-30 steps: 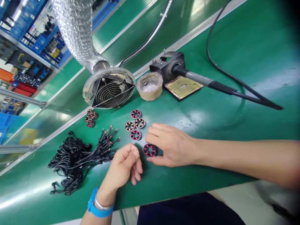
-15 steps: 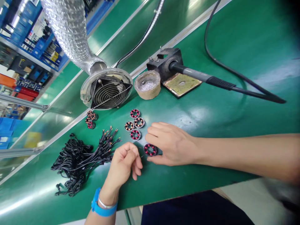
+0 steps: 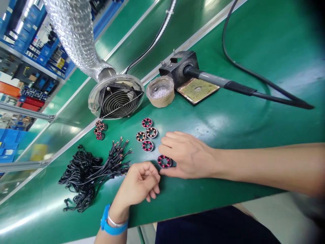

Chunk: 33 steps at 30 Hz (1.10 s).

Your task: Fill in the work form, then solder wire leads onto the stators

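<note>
Where your right hand (image 3: 189, 156) closes: red-wound ring stator (image 3: 164, 165), held at its side between thumb and bent fingers; far edge covered by the hand, contact with the green bench (image 3: 228, 128) hard to tell.
Left hand (image 3: 142, 183): just beside that stator, your fingers loosely curled, thumb drawn in against them; whether their tips pinch anything cannot be told.
Tan bowl (image 3: 161, 102): silvery, shredded-looking material inside, lower part behind your view of the wall.
Soldering-iron stand (image 3: 180, 69): soldering iron (image 3: 219, 81) seated in it, tip concealed.
Dark tray (image 3: 194, 104): yellow sponge (image 3: 199, 95), partly beneath the iron.
Four stators (image 3: 147, 150): grouped beyond your hands, two red-wound, two copper-coloured.
Farther stator cluster (image 3: 100, 127): small, overlapping, count unclear.
Black cables (image 3: 78, 173): tangled, some wire ends bare-coloured.
Foil duct (image 3: 73, 37): cut off above.
Blue bins (image 3: 10, 139): contents indistinct.
</note>
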Motion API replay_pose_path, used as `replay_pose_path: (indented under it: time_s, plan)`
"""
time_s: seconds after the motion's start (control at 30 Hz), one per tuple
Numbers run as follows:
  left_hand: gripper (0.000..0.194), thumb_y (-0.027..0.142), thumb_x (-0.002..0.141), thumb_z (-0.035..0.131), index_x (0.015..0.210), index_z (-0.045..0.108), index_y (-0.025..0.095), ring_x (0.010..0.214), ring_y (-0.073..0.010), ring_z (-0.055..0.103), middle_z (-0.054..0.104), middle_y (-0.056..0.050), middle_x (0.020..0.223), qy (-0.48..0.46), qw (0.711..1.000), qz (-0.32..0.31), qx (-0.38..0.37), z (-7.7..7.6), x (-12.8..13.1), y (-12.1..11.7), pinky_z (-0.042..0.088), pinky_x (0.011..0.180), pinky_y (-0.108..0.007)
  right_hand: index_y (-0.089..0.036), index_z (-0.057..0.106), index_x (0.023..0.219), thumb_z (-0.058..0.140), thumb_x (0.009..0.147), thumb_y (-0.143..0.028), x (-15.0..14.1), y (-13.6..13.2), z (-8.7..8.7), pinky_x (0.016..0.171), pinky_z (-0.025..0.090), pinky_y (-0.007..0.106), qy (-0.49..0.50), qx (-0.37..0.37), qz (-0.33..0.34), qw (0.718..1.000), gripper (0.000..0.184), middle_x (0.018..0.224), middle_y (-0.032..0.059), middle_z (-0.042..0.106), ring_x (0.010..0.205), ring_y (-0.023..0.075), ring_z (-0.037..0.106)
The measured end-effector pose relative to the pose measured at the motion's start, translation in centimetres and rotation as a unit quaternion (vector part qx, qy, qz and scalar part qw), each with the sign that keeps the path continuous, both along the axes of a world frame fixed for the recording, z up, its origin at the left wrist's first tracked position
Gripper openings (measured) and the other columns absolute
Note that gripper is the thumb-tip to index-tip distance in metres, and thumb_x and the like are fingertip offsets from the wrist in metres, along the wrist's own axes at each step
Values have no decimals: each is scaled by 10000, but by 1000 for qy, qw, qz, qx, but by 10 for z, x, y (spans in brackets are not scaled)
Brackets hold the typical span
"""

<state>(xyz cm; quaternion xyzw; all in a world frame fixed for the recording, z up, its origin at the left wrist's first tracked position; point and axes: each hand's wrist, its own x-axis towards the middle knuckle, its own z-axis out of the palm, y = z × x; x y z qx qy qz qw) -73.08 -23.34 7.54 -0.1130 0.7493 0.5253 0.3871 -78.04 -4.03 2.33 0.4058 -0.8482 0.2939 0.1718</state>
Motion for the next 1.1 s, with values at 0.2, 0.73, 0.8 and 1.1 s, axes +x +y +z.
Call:
replay_pose_path:
  time_s: [0.2, 0.73, 0.8, 1.1]
  plan:
    - [212, 394, 953, 426, 1062, 464, 216, 431, -77, 549, 594, 50, 683, 179, 981, 29, -66, -7, -1, 0, 424, 347, -142, -173, 554, 709, 738, 703, -445, 0, 3, 2, 612, 263, 305, -13, 2, 33, 999, 328, 697, 17, 499, 678, 176, 387]
    - [179, 194, 935, 491, 1089, 582, 194, 857, -151, 592, 591, -69, 977, 507, 814, -74, -272, -12, -10, 0, 496, 760, -263, -174, 522, 685, 732, 646, -617, -2, 7, 6, 628, 270, 311, -47, 7, 38, 998, 492, 694, 23, 498, 675, 173, 389]
    - [249, 168, 899, 543, 1141, 596, 185, 967, -190, 561, 561, -96, 1043, 544, 772, -120, -305, -17, -16, 3, 494, 841, -310, -174, 506, 695, 682, 692, -598, -5, 11, 9, 627, 289, 309, -88, -15, 71, 993, 459, 691, 20, 487, 663, 165, 379]
    - [221, 353, 818, 684, 910, 605, 168, 789, -134, 623, 621, -32, 901, 295, 945, 144, 13, -10, -19, 8, 553, 758, -262, -139, 559, 937, 537, 826, -231, -17, 10, 10, 672, 422, 298, -121, -128, 48, 983, 146, 832, 65, 597, 726, 172, 519]
